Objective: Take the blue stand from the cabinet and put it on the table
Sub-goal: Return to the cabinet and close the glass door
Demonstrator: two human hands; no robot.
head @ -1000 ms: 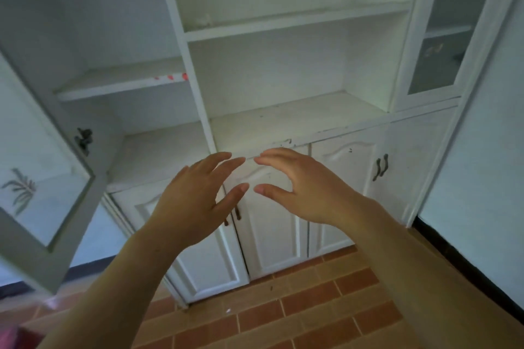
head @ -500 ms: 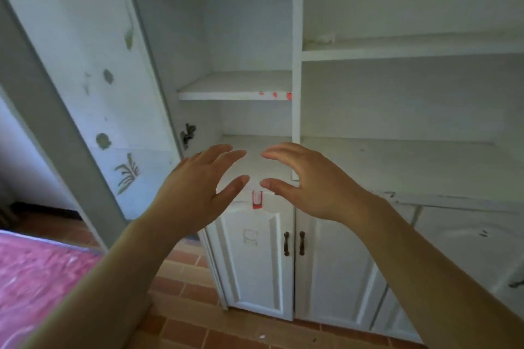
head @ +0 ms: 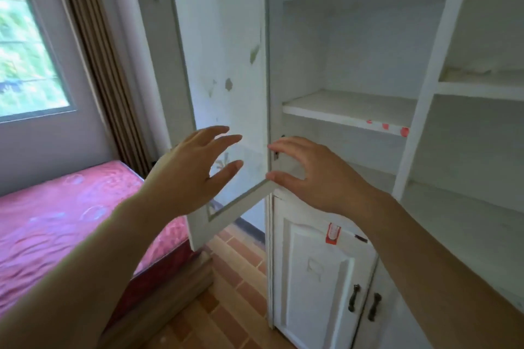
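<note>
I face a white cabinet [head: 422,71] with bare shelves; no blue stand shows anywhere, and no table is in view. My left hand [head: 188,176] is raised in front of the cabinet's open glass door [head: 226,79], fingers spread, holding nothing. My right hand [head: 314,176] hovers beside it at the door's hinge edge, level with the lower shelf [head: 348,108], fingers curved and apart, also holding nothing. The two hands are a palm's width apart.
The open glass door swings out to the left. A bed with a pink cover [head: 56,221] stands at lower left under a window [head: 25,45] with a brown curtain [head: 99,51]. Closed lower doors with dark handles [head: 364,302] sit below. The floor is brick tile [head: 235,306].
The view has swung left along the cabinet: the right shelves slid out of frame, and the glass door, bed and window came in. Both hands kept their raised pose, holding nothing.
</note>
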